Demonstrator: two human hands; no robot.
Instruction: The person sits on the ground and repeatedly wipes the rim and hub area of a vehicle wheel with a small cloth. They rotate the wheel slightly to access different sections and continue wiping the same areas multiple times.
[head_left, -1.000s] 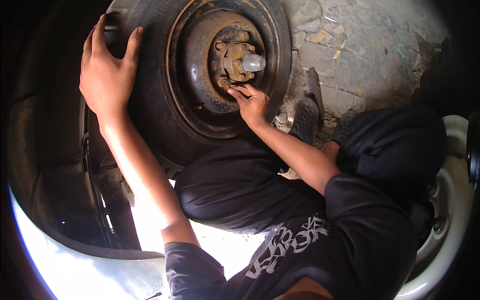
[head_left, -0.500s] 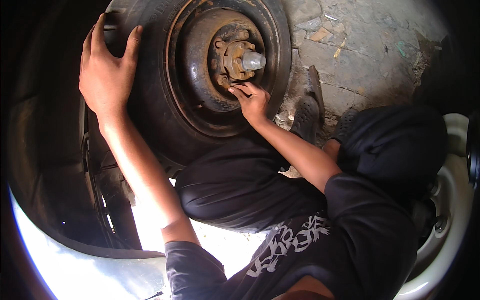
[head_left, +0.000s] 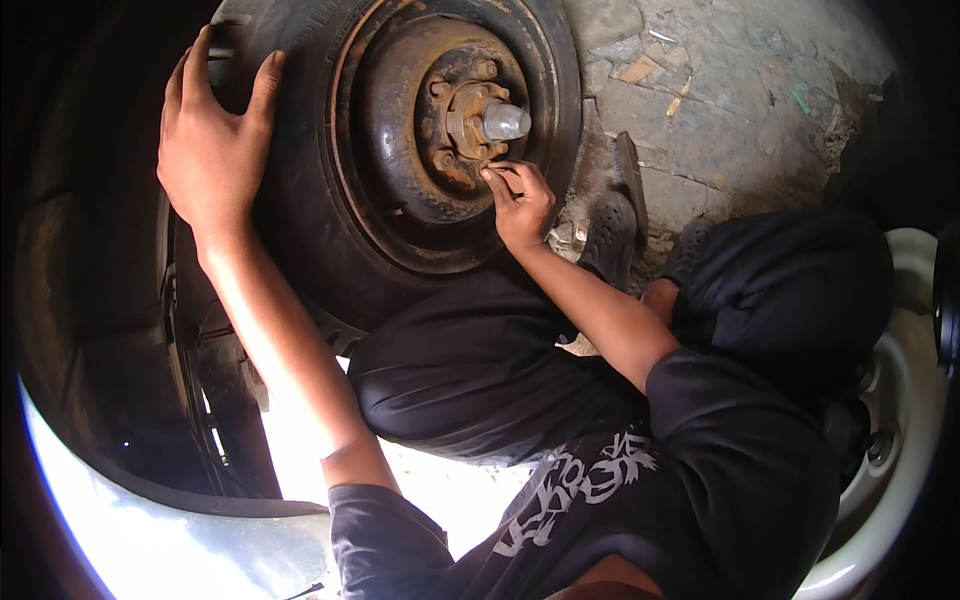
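My left hand (head_left: pixel 212 150) rests on the black tyre (head_left: pixel 290 165), its fingers and thumb spread apart. Inside the tyre is a rusty brown wheel (head_left: pixel 390 130) with a hub (head_left: pixel 465 120) at its centre, and a grey metal cap (head_left: pixel 506 122) sticks out of the hub. Around the hub are several rusty nuts, one of them a lug nut (head_left: pixel 444 159) at the lower left. Just below the hub, my right hand (head_left: pixel 525 205) has thumb and forefinger pinched together close to the wheel face. Whatever is between those fingertips is too small to make out.
Cracked, dusty ground (head_left: pixel 700 130) with scattered scraps lies to the right of the tyre. A dark shoe (head_left: pixel 608 235) is on my foot beside it. At the lower right stands a white wheel rim (head_left: pixel 915 400). Dark bodywork (head_left: pixel 90 300) curves along the left side.
My right hand has shifted a little to the right, away from the lower-left lug nut, its fingers still pinched. My left hand stays on the tyre.
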